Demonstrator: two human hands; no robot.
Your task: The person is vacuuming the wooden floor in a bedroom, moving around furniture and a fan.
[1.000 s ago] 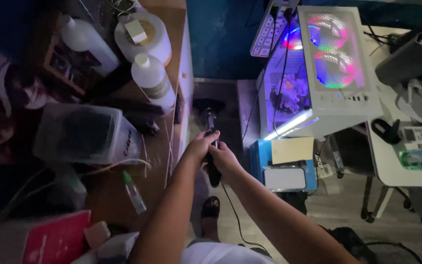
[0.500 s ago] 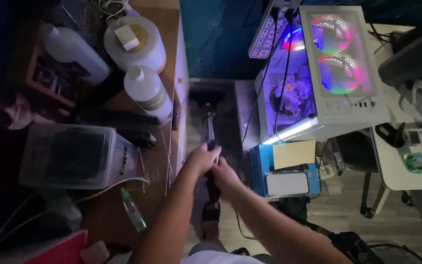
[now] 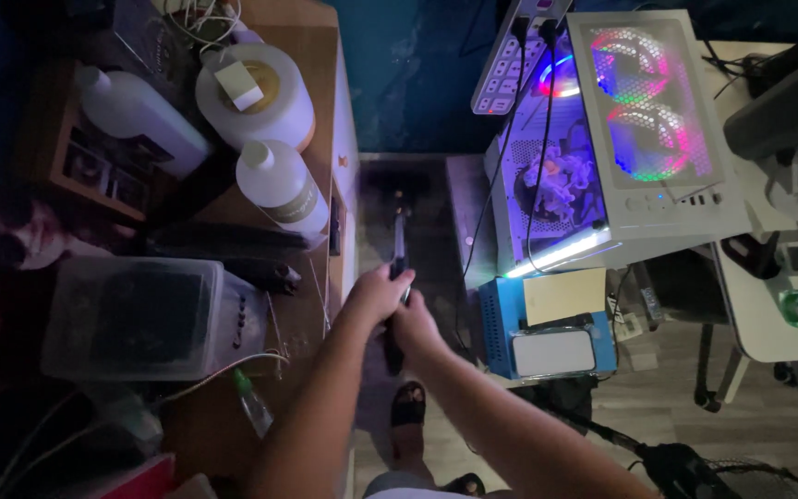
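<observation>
Both arms reached forward and downward from the lower edge of the view, with the forearms coming together in the narrow gap between the wooden desk [image 3: 320,55] and the lit computer case [image 3: 658,129]. The left hand [image 3: 376,294] was in front, its fingers curled tightly around the dark handle [image 3: 392,346] of a long, thin tool [image 3: 399,242], with the knuckles turned upward. The right hand [image 3: 415,325] sat just behind and touched the left one; its fingers were also clenched on the same handle, so the two fists lay one after the other along it. The wrists were almost straight and the elbows a little bent.

The tool pointed away from the person, toward the dark floor [image 3: 422,199] between the desk and the case. Its far end was lost in shadow, so what kind of head it had could not be told. Below the hands, a foot in a sandal [image 3: 406,407] stood on the floor.

On the desk to the left stood a white plastic bottle [image 3: 281,185], a second white bottle [image 3: 140,109] and a large white roll [image 3: 253,92], with a translucent plastic box [image 3: 140,319] nearer to the person. To the right of the hands, a blue box [image 3: 547,323] rested beneath the case, and a power strip [image 3: 508,65] hung above it
</observation>
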